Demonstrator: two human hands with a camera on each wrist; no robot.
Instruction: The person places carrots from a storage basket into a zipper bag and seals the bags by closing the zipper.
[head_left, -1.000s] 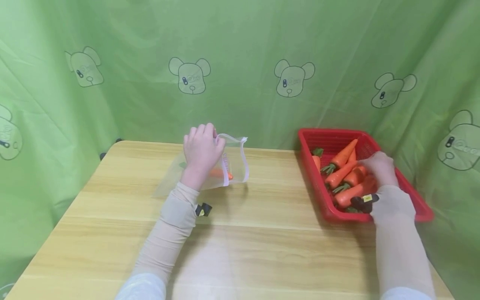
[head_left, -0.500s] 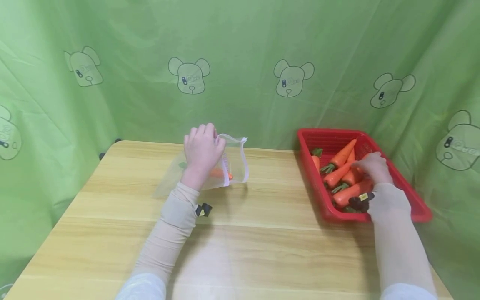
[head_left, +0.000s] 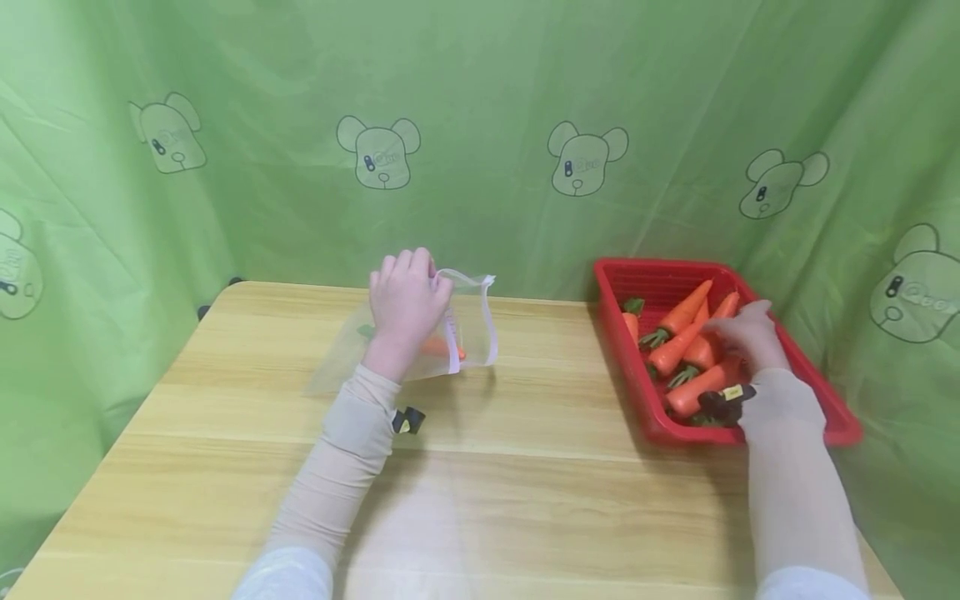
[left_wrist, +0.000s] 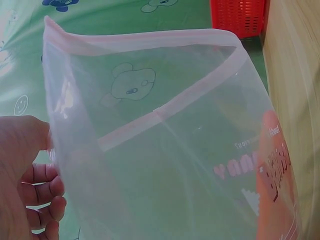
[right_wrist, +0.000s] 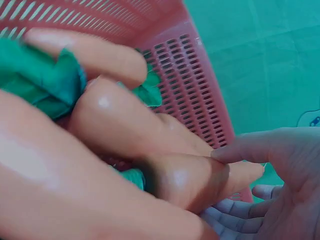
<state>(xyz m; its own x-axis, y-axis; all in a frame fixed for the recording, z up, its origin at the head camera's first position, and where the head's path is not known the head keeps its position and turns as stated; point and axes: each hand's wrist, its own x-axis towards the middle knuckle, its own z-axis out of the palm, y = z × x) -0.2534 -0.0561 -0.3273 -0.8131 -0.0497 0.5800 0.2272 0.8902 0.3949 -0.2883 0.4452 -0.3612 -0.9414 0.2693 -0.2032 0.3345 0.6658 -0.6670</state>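
Note:
My left hand (head_left: 407,300) grips the edge of a clear zipper bag (left_wrist: 150,190), its mouth standing open to the right. Inside the bag lies one orange carrot (left_wrist: 275,190), with its green top partly showing in the head view. My right hand (head_left: 753,335) is down in the red basket (head_left: 624,367), fingers spread around a carrot (right_wrist: 190,180). In the right wrist view the thumb overlaps that carrot on one side, while the other fingers extend along its far side. Several more carrots, such as one carrot (head_left: 686,308), lie around it.
Both the bag and the basket stand on a wooden table (head_left: 525,500), the basket at the back right. A green curtain (head_left: 480,167) printed with bear heads surrounds the table. Dark wrist mounts sit on both sleeves.
My right hand has shifted slightly left and away from me within the basket, and its fingers have spread wider, uncovering a carrot's tip. My left hand and the bag have stayed put.

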